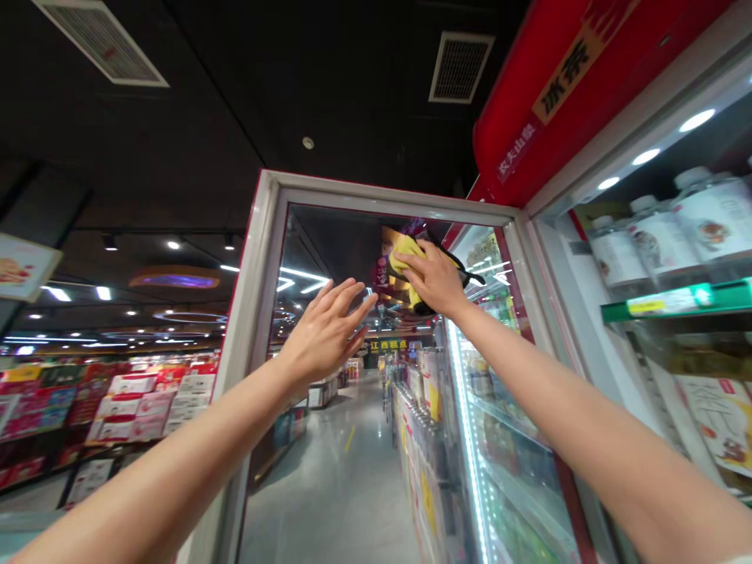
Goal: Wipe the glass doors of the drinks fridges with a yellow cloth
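Note:
A glass fridge door (270,258) with a pale metal frame stands swung out in front of me. My right hand (439,278) presses a yellow and dark cloth (405,252) against the upper part of its glass. The cloth's dark edge and a thin black loop stick out to the right of the fingers. To the left, my left hand (323,333) is raised before the glass with its fingers spread, holding nothing. Whether its fingertips touch the pane I cannot tell.
The red-topped drinks fridge (529,117) is at my right, with white-labelled bottles (655,235) on its shelves and a green price strip (675,301). Stacked boxes (135,403) fill displays at the left. Through the glass I see an aisle floor (341,462).

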The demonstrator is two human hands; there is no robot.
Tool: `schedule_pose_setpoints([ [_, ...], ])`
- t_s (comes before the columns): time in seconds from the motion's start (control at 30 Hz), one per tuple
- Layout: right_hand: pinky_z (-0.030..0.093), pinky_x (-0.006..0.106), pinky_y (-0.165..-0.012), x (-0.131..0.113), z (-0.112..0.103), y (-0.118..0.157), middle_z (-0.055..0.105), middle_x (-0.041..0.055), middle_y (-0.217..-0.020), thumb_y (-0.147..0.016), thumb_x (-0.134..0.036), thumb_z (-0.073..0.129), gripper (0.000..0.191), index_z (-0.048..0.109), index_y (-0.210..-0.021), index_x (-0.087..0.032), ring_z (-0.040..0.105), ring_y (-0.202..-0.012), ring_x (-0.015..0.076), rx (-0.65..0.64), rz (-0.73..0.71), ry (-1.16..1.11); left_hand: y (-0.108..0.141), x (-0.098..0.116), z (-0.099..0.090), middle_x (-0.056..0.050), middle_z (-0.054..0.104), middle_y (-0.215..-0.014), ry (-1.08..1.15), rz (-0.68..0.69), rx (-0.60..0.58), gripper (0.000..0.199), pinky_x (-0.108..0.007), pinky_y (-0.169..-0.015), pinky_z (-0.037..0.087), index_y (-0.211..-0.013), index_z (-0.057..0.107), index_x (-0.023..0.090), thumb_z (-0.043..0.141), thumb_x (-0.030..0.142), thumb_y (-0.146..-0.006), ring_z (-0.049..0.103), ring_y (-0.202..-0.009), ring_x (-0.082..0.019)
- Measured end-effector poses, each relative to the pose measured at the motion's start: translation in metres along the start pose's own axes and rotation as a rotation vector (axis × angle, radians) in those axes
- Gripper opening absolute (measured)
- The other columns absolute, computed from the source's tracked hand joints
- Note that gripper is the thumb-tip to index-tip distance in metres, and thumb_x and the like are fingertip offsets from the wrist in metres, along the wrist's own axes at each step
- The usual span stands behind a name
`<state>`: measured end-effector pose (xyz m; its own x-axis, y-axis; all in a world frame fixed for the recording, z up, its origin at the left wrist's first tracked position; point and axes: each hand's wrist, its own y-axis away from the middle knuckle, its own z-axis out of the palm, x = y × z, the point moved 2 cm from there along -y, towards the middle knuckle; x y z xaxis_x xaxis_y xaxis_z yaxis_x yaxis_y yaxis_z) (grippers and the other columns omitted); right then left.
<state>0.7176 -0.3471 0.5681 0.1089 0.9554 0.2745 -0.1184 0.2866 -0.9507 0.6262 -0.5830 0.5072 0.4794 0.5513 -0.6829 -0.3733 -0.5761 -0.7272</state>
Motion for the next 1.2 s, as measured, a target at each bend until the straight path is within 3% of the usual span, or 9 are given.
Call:
schedule_pose_setpoints([
  [0.1,0.054,0.043,-0.098,0.011,-0.005,0.013,0.058,0.0101,-0.131,-0.090,-0.027,0.063,0.022,0.077,-0.108,-0.026,0.063,-0.117,0.0289,0.110,0.083,-0.052,0.017,-0.015,-0.009,-0.009,0.052,-0.157,-0.043,0.060,-0.079,0.049,-0.051,-0.124,0.034,-0.150,0.052,0.026,0.041,0.038,-0.103,0.045,-0.148,-0.027],
  [0.23,0.053,0.046,-0.093,0.005,0.005,-0.010,0.062,0.0116,-0.120,-0.091,-0.023,0.059,0.020,0.074,-0.104,-0.023,0.065,-0.104,0.0305,0.156,0.282,0.026,0.040,-0.029,-0.018,-0.006,0.052,-0.158,-0.093,0.042,-0.075,0.048,-0.048,-0.122,0.038,-0.149,0.051,0.028,0.038,0.036,-0.104,0.047,-0.147,-0.025],
  [0.43,0.040,0.052,-0.112,-0.058,0.029,-0.024,0.064,0.0178,-0.125,-0.102,-0.036,0.049,0.034,0.069,-0.123,-0.018,0.055,-0.126,0.0348,0.042,0.012,0.083,0.054,-0.028,-0.009,-0.008,0.054,-0.155,-0.069,0.014,-0.022,0.047,-0.048,-0.121,0.040,-0.146,0.054,0.025,0.042,0.029,-0.101,0.050,-0.145,-0.025],
  [0.57,0.045,0.044,-0.109,-0.060,0.031,-0.004,0.059,0.0132,-0.138,-0.101,-0.031,0.052,0.030,0.072,-0.123,-0.024,0.054,-0.129,0.0297,-0.075,-0.238,-0.026,0.069,-0.029,-0.005,-0.011,0.060,-0.149,-0.043,-0.015,0.045,0.044,-0.049,-0.119,0.043,-0.139,0.060,0.020,0.047,0.024,-0.097,0.055,-0.139,-0.026],
  [0.7,0.047,0.047,-0.106,-0.052,0.038,-0.030,0.054,0.0143,-0.139,-0.095,-0.025,0.060,0.027,0.076,-0.117,-0.025,0.056,-0.124,0.0323,0.035,-0.013,-0.027,0.078,-0.027,0.003,-0.010,0.061,-0.148,-0.046,-0.049,0.072,0.045,-0.048,-0.115,0.047,-0.137,0.061,0.020,0.049,0.020,-0.094,0.056,-0.138,-0.027],
  [0.8,0.048,0.048,-0.105,-0.078,0.054,-0.059,0.060,0.0168,-0.128,-0.094,-0.020,0.058,0.029,0.076,-0.117,-0.021,0.060,-0.117,0.0330,0.060,0.149,-0.019,0.080,-0.025,0.009,-0.011,0.061,-0.148,-0.037,-0.062,0.074,0.047,-0.050,-0.119,0.044,-0.137,0.062,0.020,0.052,0.017,-0.091,0.055,-0.139,-0.027],
  [0.93,0.040,0.050,-0.115,-0.136,0.071,-0.053,0.067,0.0138,-0.125,-0.094,-0.019,0.059,0.032,0.076,-0.120,-0.022,0.058,-0.125,0.0309,-0.086,-0.120,-0.091,0.095,-0.028,0.013,-0.010,0.061,-0.147,0.009,-0.086,0.083,0.050,-0.054,-0.124,0.037,-0.138,0.061,0.022,0.053,0.014,-0.089,0.052,-0.142,-0.027],
  [1.03,0.034,0.053,-0.118,-0.149,0.069,-0.027,0.067,0.0066,-0.134,-0.089,-0.019,0.064,0.038,0.075,-0.123,-0.030,0.052,-0.136,0.0292,-0.183,-0.337,-0.143,0.114,-0.032,0.012,-0.011,0.059,-0.148,0.045,-0.119,0.088,0.050,-0.054,-0.124,0.037,-0.137,0.061,0.020,0.050,0.012,-0.089,0.047,-0.147,-0.028],
  [1.2,0.045,0.049,-0.104,-0.133,0.063,-0.034,0.066,0.0096,-0.138,-0.089,-0.016,0.060,0.041,0.075,-0.124,-0.029,0.055,-0.127,0.0314,-0.146,-0.130,-0.047,0.133,-0.036,0.015,-0.012,0.057,-0.151,0.125,-0.114,0.075,0.055,-0.055,-0.126,0.035,-0.140,0.057,0.018,0.047,0.008,-0.087,0.037,-0.153,-0.027],
])
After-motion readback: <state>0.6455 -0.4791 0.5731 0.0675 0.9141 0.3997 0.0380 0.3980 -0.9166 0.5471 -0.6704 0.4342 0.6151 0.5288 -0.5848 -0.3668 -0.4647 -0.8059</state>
